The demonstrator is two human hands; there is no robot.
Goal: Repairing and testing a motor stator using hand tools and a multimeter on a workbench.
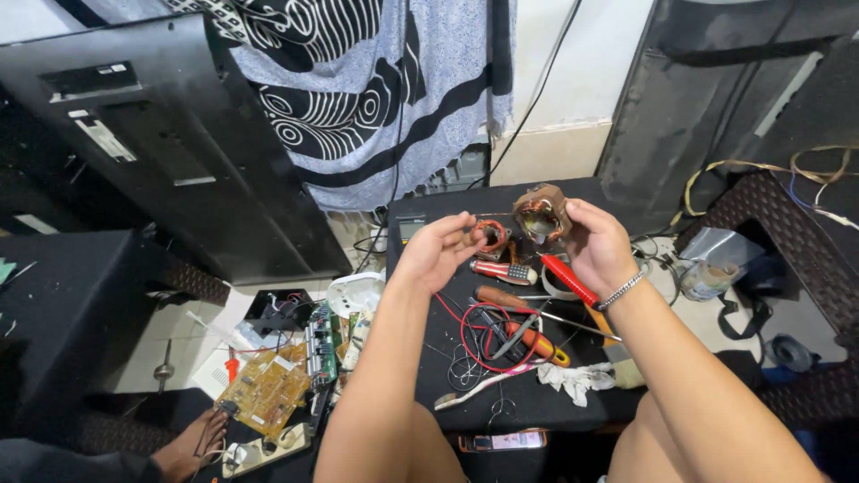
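My left hand (pixel 440 250) is raised over a low black table (pixel 537 402), fingers curled around a small copper-wound coil (pixel 491 235). My right hand (pixel 598 246) holds a larger brown motor part with copper windings (pixel 540 215) up beside it, and a red-handled tool (pixel 566 279) runs down under that palm. The two parts sit close together, a few centimetres apart. A silver bracelet is on my right wrist.
On the table lie screwdrivers (pixel 523 335), red and black wires (pixel 479 344), a rag (pixel 577 377) and a phone (pixel 504 440). Circuit boards (pixel 268 389) lie on the floor at left near my foot. Black TV panels (pixel 179 152) lean at left and right; a patterned cloth (pixel 376 89) hangs behind.
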